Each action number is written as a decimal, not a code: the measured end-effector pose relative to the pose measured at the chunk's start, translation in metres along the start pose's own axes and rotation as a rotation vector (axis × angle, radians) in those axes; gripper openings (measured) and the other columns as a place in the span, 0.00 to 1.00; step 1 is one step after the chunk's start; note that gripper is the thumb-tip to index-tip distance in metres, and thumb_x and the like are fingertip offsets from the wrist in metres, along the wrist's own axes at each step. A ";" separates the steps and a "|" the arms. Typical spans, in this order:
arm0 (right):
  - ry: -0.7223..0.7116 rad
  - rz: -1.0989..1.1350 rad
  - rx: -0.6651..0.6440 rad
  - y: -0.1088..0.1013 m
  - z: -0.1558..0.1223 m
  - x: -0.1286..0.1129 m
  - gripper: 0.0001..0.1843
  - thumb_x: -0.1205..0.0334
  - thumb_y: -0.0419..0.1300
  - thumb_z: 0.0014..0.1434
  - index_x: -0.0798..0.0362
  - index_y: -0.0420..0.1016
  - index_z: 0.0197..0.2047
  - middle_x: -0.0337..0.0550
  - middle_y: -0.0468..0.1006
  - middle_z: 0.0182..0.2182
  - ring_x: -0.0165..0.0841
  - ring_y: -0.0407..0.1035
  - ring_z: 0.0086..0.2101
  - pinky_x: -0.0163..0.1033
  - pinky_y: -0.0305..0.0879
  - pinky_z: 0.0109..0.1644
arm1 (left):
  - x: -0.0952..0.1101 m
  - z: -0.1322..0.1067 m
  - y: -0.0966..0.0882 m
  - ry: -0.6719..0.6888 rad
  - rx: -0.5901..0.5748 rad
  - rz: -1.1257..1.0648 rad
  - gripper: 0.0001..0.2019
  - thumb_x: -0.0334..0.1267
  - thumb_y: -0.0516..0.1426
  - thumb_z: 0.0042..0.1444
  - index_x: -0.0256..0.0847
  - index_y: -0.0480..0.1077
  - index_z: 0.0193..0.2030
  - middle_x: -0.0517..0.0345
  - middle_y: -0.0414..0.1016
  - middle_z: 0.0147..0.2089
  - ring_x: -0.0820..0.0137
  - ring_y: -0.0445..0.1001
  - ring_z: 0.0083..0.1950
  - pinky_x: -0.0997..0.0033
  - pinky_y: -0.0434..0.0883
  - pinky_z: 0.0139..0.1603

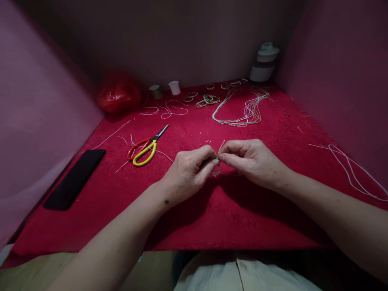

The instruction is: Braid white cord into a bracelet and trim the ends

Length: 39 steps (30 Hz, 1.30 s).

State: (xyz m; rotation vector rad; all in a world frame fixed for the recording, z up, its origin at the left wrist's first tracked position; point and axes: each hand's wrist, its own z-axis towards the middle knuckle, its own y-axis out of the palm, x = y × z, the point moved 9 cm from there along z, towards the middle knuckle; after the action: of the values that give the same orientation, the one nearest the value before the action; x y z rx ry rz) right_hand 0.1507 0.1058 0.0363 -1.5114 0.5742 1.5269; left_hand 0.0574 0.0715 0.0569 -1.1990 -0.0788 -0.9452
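Head view: landmark, the scissors [153, 147], metal-bladed, one handle red, one yellow, lying on your mottled red cloth [182, 230]. Beyond them: a shiny, crinkled red plastic bag [119, 95]; two small cylindrical spools, one white [175, 87], one greenish [156, 92]. Beyond and right of them: twisted cord rings [209, 100] and a bundle of thin pale strands [238, 123] laid in an open curve. Left of them, a flat black rectangular object [74, 180]. The cord loop [219, 169] is right of the scissors, small, thin, greenish, one short end pointing up. Your left hand [189, 167] and right hand [254, 161] pinch it, fingertips nearly meeting; knot detail too small to tell.
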 end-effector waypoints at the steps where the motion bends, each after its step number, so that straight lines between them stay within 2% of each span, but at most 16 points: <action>1: 0.002 -0.007 -0.005 0.000 0.000 0.000 0.09 0.69 0.56 0.55 0.56 0.73 0.24 0.33 0.64 0.18 0.23 0.54 0.21 0.32 0.51 0.26 | -0.001 0.000 0.000 -0.013 0.004 -0.006 0.02 0.30 0.56 0.59 0.36 0.69 0.37 0.64 0.71 0.25 0.81 0.66 0.24 0.82 0.63 0.27; 4: 0.018 -0.001 -0.018 0.001 0.001 0.002 0.09 0.68 0.57 0.56 0.56 0.74 0.25 0.33 0.65 0.19 0.23 0.54 0.21 0.33 0.50 0.26 | 0.000 -0.001 0.000 0.012 0.028 -0.018 0.03 0.29 0.56 0.59 0.35 0.70 0.39 0.63 0.73 0.25 0.81 0.67 0.24 0.83 0.64 0.27; 8: 0.029 0.045 -0.037 0.002 0.001 0.004 0.09 0.64 0.59 0.56 0.57 0.74 0.25 0.33 0.65 0.19 0.23 0.54 0.21 0.33 0.49 0.26 | 0.005 -0.003 -0.003 0.079 0.092 0.002 0.04 0.28 0.56 0.58 0.35 0.71 0.33 0.62 0.74 0.25 0.81 0.68 0.24 0.84 0.64 0.28; 12: 0.064 0.052 -0.005 -0.002 0.001 0.007 0.12 0.60 0.62 0.53 0.57 0.71 0.22 0.32 0.62 0.17 0.23 0.53 0.21 0.33 0.49 0.26 | 0.003 -0.004 -0.007 0.046 0.143 0.055 0.04 0.26 0.56 0.54 0.36 0.70 0.31 0.66 0.70 0.22 0.83 0.63 0.21 0.84 0.61 0.25; 15: 0.144 0.124 0.035 -0.008 0.000 0.016 0.14 0.61 0.62 0.53 0.55 0.68 0.20 0.32 0.58 0.15 0.23 0.51 0.19 0.34 0.47 0.24 | -0.003 -0.003 -0.005 -0.020 0.112 0.045 0.04 0.25 0.56 0.52 0.37 0.70 0.30 0.70 0.63 0.20 0.84 0.58 0.20 0.85 0.57 0.22; 20: 0.163 0.536 0.115 -0.011 -0.001 0.020 0.08 0.66 0.62 0.49 0.55 0.70 0.21 0.35 0.64 0.19 0.24 0.53 0.21 0.34 0.53 0.26 | -0.017 -0.003 0.002 -0.194 0.041 -0.115 0.05 0.26 0.55 0.53 0.36 0.70 0.29 0.69 0.60 0.19 0.83 0.56 0.20 0.84 0.55 0.21; 22: 0.181 0.700 0.080 -0.004 -0.002 0.020 0.05 0.68 0.61 0.47 0.55 0.71 0.21 0.36 0.66 0.20 0.23 0.52 0.20 0.33 0.54 0.25 | -0.022 -0.004 0.006 -0.285 0.024 -0.250 0.06 0.27 0.54 0.53 0.37 0.70 0.29 0.69 0.60 0.18 0.83 0.56 0.18 0.84 0.56 0.19; 25: 0.261 0.911 -0.012 0.011 -0.004 0.019 0.07 0.67 0.59 0.49 0.55 0.68 0.20 0.38 0.70 0.21 0.23 0.52 0.18 0.33 0.56 0.22 | -0.026 -0.010 0.014 -0.432 -0.012 -0.489 0.05 0.30 0.53 0.55 0.37 0.69 0.31 0.69 0.61 0.16 0.81 0.58 0.14 0.82 0.56 0.15; 28: 0.327 1.028 -0.051 0.021 -0.007 0.018 0.10 0.66 0.59 0.52 0.55 0.67 0.20 0.39 0.71 0.20 0.23 0.53 0.16 0.32 0.56 0.19 | -0.020 -0.015 0.020 -0.491 -0.067 -0.602 0.05 0.34 0.53 0.57 0.37 0.69 0.32 0.67 0.64 0.16 0.78 0.62 0.13 0.81 0.58 0.13; 30: 0.389 1.049 -0.066 0.027 -0.011 0.018 0.11 0.66 0.59 0.52 0.56 0.68 0.20 0.37 0.67 0.16 0.22 0.51 0.15 0.30 0.53 0.18 | -0.011 -0.016 0.017 -0.420 -0.089 -0.571 0.06 0.34 0.54 0.57 0.36 0.68 0.31 0.66 0.65 0.16 0.79 0.62 0.14 0.81 0.59 0.14; 35: 0.607 1.057 0.006 0.039 -0.028 0.029 0.12 0.68 0.64 0.46 0.56 0.64 0.18 0.34 0.60 0.14 0.20 0.46 0.15 0.27 0.43 0.16 | 0.016 -0.014 0.009 -0.079 -0.123 -0.333 0.08 0.24 0.55 0.52 0.34 0.66 0.23 0.66 0.64 0.18 0.85 0.56 0.18 0.86 0.55 0.19; 39: 0.669 1.059 0.049 0.044 -0.035 0.032 0.12 0.68 0.65 0.45 0.56 0.64 0.19 0.33 0.57 0.15 0.21 0.46 0.17 0.28 0.39 0.16 | 0.020 -0.013 0.012 0.039 -0.155 -0.306 0.09 0.21 0.53 0.49 0.34 0.64 0.22 0.67 0.61 0.19 0.85 0.55 0.20 0.87 0.55 0.21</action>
State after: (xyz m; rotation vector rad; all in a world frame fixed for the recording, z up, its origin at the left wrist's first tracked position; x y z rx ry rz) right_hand 0.1376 0.0630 -0.0103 -1.7690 2.0236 1.6456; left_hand 0.0724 0.0496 0.0527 -1.3339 -0.1637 -1.2601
